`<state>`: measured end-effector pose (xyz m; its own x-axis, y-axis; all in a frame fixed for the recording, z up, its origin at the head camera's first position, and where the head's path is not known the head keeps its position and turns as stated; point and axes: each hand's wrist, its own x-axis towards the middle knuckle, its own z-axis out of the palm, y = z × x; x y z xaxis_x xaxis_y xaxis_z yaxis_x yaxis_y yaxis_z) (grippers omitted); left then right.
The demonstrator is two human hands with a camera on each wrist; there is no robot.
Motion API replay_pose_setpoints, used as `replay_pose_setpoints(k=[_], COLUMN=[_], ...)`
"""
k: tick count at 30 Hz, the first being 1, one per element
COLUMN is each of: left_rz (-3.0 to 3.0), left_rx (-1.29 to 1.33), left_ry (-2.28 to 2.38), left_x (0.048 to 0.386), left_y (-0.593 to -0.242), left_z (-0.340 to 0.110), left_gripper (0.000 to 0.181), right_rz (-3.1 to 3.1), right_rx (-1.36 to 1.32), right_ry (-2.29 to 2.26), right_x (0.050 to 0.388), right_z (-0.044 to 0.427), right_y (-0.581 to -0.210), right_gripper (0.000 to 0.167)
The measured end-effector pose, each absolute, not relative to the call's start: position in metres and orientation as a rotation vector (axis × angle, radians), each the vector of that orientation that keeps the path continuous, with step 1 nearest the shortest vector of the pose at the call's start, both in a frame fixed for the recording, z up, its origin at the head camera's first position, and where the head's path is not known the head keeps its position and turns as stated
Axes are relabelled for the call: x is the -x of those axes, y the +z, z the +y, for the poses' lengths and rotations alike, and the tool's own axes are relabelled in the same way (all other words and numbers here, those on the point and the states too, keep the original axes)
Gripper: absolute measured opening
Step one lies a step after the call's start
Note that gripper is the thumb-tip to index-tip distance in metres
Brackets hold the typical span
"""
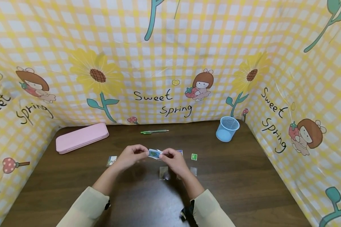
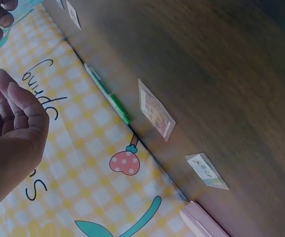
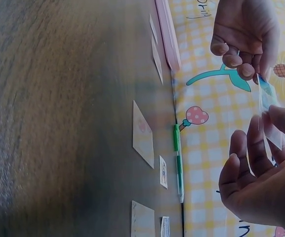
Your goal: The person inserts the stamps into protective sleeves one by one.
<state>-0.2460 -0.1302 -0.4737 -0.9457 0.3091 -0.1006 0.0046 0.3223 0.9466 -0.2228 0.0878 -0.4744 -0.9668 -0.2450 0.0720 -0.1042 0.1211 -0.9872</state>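
In the head view a small blue-green card in a clear sleeve (image 1: pixel 154 154) is stretched between both hands above the table. The left hand (image 1: pixel 130 156) pinches its left end, and the right hand (image 1: pixel 174 161) pinches its right end. The right wrist view shows the sleeved card (image 3: pixel 267 96) with its picture near the left hand (image 3: pixel 246 37) and the clear part by the right hand (image 3: pixel 265 182). In the left wrist view the left hand (image 2: pixel 21 116) is at the left edge, its fingers bent; its hold is mostly out of frame.
A sleeved card (image 1: pixel 112 160) lies left of the hands. A green square (image 1: pixel 194 157) and small clear sleeves (image 1: pixel 164 173) lie to the right and below. Behind are a pink case (image 1: pixel 82 138), a green pen (image 1: pixel 154 131) and a blue mesh cup (image 1: pixel 227 129) near the patterned cloth.
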Motion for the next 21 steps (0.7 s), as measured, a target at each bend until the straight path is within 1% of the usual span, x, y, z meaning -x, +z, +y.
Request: replay_pose_setpoints(k=[5,16,21], left_rz=[2.307,2.339,2.362], left_rx=[-0.364,-0.381,-0.381], left_ry=[1.615,1.592,1.564], left_x=[0.245,0.244,0.243], left_y=[-0.474,-0.479,-0.478], left_z=[-0.130,-0.126,-0.127], left_gripper=[0.022,0.021,0.019], right_rz=[2.232,2.202,2.181], right_rx=[0.341,0.419,0.432], right_ry=[-1.950,-1.918,-1.909], right_x=[0.222,0.219,0.227], right_z=[0.088,0.089,0.089], right_y=[-0.476,-0.476,-0.496], right_gripper=[0.015,0.014,0.014])
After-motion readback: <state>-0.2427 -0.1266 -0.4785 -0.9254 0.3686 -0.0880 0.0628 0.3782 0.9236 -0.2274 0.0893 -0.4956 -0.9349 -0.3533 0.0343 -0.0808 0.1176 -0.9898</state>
